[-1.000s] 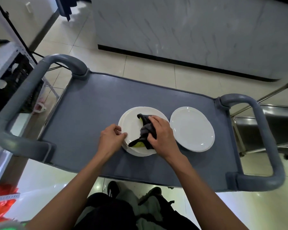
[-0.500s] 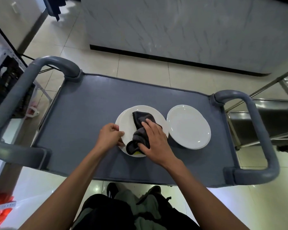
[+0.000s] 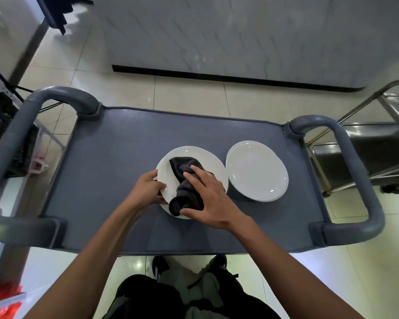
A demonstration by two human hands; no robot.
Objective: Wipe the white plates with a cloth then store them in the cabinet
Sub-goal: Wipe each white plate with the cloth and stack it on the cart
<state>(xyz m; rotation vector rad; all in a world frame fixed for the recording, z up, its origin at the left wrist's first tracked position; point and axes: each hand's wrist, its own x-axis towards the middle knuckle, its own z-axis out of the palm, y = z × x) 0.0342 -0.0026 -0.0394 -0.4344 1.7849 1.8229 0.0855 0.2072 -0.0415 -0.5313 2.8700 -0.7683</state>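
Plate rim pinched steady by my left hand; my right hand, fingers flat, should press the cloth out to every edge.

grey cart, steel trolley, tiled floor
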